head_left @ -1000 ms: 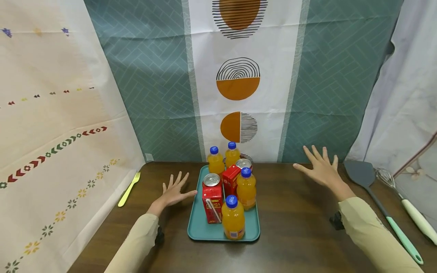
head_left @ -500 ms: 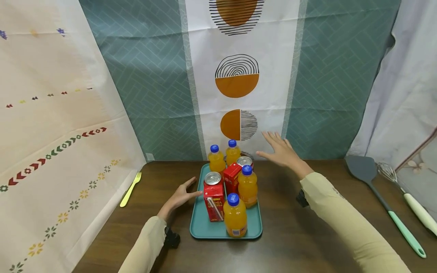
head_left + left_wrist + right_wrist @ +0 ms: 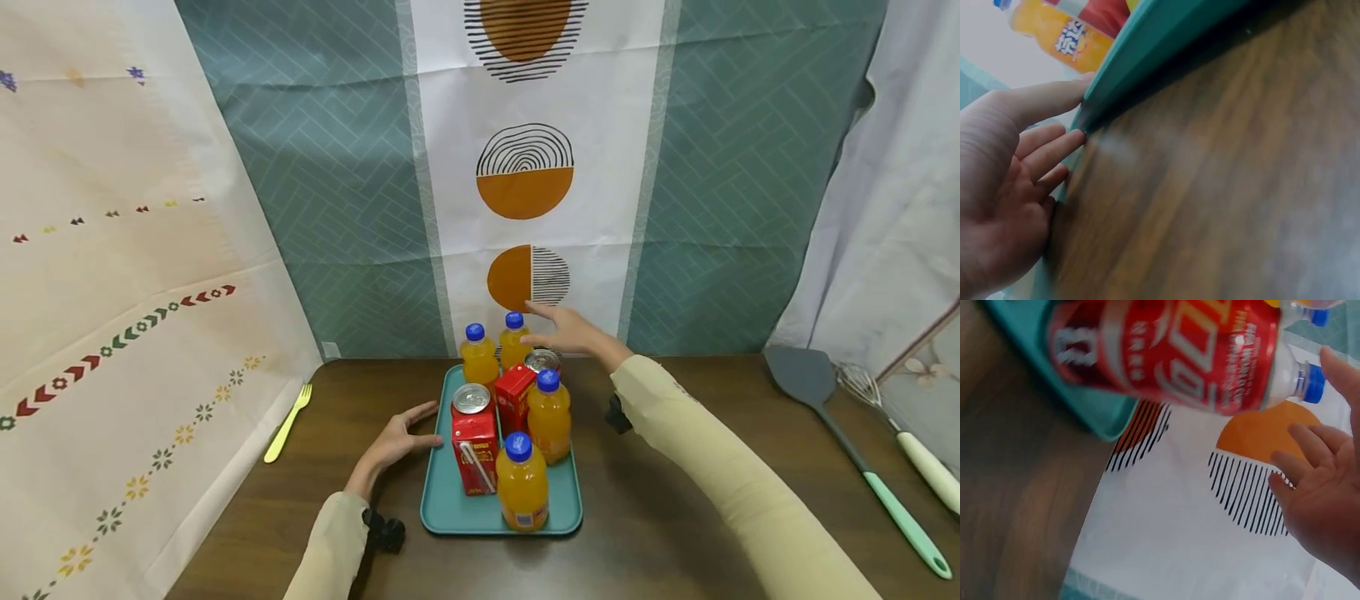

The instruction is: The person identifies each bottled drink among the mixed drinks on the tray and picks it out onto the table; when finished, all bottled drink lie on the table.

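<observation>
A teal tray on the wooden table bears several orange juice bottles, red drink cartons and red cans. My left hand is at its left edge; in the left wrist view the thumb touches the tray's rim and the fingertips lie close to its side. My right hand is at the back of the tray beside the rear juice bottle, thumb and fingers spread apart near its blue cap. In the right wrist view a red can partly covers that bottle; nothing is in the hand.
A yellow-green fork lies to the left of the tray. On the right are a grey spatula with a mint handle and a whisk. A patterned curtain hangs behind the table.
My right hand has travelled left from the table's right side to the rear bottle. The left hand has moved right to the tray's edge, its fingers less spread. The tray and drinks look unmoved.
</observation>
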Tool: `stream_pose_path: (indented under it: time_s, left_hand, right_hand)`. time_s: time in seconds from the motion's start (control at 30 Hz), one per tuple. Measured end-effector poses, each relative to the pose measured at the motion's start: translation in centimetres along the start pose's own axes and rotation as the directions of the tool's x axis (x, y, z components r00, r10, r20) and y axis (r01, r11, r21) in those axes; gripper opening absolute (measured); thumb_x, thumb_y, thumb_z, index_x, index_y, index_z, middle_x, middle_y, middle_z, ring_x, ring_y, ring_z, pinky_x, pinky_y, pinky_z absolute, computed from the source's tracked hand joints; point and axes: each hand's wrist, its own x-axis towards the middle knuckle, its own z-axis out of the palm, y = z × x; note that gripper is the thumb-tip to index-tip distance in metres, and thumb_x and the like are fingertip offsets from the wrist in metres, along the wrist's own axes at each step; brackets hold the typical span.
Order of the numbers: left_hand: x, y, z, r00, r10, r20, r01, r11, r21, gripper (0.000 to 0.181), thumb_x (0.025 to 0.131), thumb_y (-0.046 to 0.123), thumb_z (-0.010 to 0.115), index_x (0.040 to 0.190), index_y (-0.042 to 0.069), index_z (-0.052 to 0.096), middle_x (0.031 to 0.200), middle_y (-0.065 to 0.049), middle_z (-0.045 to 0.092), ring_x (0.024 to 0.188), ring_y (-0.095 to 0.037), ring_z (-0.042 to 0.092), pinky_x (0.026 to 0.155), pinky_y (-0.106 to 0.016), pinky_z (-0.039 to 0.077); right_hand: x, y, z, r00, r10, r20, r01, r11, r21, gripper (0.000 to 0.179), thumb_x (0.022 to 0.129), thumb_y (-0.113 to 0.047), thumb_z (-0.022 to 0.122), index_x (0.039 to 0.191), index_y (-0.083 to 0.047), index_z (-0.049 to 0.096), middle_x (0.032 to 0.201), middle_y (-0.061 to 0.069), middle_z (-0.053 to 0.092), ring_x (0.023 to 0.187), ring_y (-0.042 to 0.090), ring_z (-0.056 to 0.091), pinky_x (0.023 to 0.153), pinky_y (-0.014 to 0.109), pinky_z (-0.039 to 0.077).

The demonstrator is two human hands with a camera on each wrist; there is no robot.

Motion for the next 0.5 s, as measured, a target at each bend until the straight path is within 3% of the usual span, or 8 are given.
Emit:
stream_pose_path:
  time_s: [0.3, 0.5]
  left_hand:
    - [-0.3, -0.4, 0.1, 1.000, 0.006, -0.027, -0.005, 1.000, 0.026, 0.066, 0.084, 0.015, 0.075, 0.142, 0.003, 0.048, 0.145, -0.019, 0.051, 0.139, -0.039, 0.040, 0.116, -0.059, 0.029]
    - [0.0, -0.6, 0.4, 0.999, -0.013, -0.042, 0.013, 1.000, 0.010, 0.063, 0.083, 0.017, 0.076, 0.140, 0.005, 0.051, 0.144, -0.017, 0.053, 0.137, -0.038, 0.043, 0.114, -0.058, 0.032]
  right_hand:
    - [1.5, 0.2, 0.6, 0.992, 0.023, 0.121, -0.047, 0.978, 0.205, 0.072, 0.093, -0.028, 0.065, 0.152, -0.005, 0.030, 0.155, 0.020, 0.036, 0.145, 0.037, 0.034, 0.117, 0.054, 0.031]
    - [1.9, 0.4, 1.3, 0.996, 0.038, 0.080, -0.061, 0.950, 0.307, 0.066, 0.094, -0.023, 0.065, 0.150, -0.004, 0.036, 0.152, 0.021, 0.042, 0.142, 0.038, 0.038, 0.115, 0.053, 0.035]
